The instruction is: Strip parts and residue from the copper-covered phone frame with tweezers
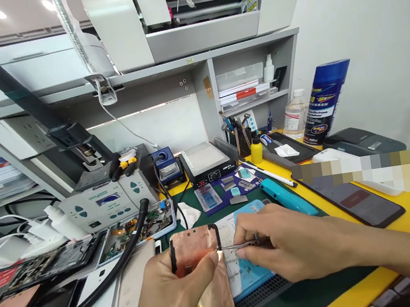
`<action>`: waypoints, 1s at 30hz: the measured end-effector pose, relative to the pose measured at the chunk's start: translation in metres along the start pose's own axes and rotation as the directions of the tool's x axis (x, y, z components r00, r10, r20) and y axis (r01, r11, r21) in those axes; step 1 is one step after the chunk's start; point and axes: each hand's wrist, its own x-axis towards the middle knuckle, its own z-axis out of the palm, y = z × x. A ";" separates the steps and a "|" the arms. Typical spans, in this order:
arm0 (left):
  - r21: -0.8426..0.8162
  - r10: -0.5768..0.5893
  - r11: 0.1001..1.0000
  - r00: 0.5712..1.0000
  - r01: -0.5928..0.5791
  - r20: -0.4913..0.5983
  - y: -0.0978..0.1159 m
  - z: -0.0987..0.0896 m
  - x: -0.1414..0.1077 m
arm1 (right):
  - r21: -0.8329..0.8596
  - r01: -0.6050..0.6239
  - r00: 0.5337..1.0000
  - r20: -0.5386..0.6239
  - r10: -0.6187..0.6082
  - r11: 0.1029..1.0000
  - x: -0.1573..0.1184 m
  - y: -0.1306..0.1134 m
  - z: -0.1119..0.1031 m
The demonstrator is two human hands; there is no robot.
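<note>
My left hand point(178, 289) is closed around a phone screen panel with a copper-coloured back point(214, 294), its thumb pressed on the face near the upper right edge. Black strips line the panel's top corners, and a black patch shows near its bottom. Between the thumb and fingers of my right hand point(266, 241) is a pair of slim metal tweezers point(237, 246). Their tips meet the panel's right edge beside my left thumb; whether they pinch anything there is too small to tell. Below my right hand lies a light blue work pad point(255, 281) with small dark bits on it.
A black hose point(128, 258) curves across the left side, over phone parts and a tray of circuit boards point(153, 221). Behind are a heating plate point(208, 160), a soldering station point(168, 166) and a yellow bottle point(256, 150). A dark phone point(352, 199) and blue spray can point(325, 103) stand right.
</note>
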 end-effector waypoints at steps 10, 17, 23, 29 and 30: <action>-0.197 -0.069 0.972 0.960 0.125 0.270 -0.001 -0.011 0.006 | -0.049 0.167 0.978 -0.119 -0.171 0.985 0.003 0.004 0.008; -0.214 -0.059 0.967 0.936 0.141 0.348 0.003 -0.014 0.007 | -0.030 0.260 0.938 -0.230 -0.260 0.965 0.004 0.010 0.015; -0.190 0.007 0.980 0.946 0.058 0.323 0.008 -0.010 0.005 | -0.170 0.307 0.891 -0.294 -0.346 0.936 0.007 0.014 0.019; -0.064 0.034 0.998 0.944 -0.014 0.328 0.002 -0.012 0.008 | -0.070 0.266 0.948 -0.163 -0.274 0.961 0.004 0.010 0.014; -0.048 0.032 0.999 0.944 -0.017 0.329 0.000 -0.012 0.009 | -0.043 0.252 0.957 -0.134 -0.255 0.967 0.005 0.009 0.012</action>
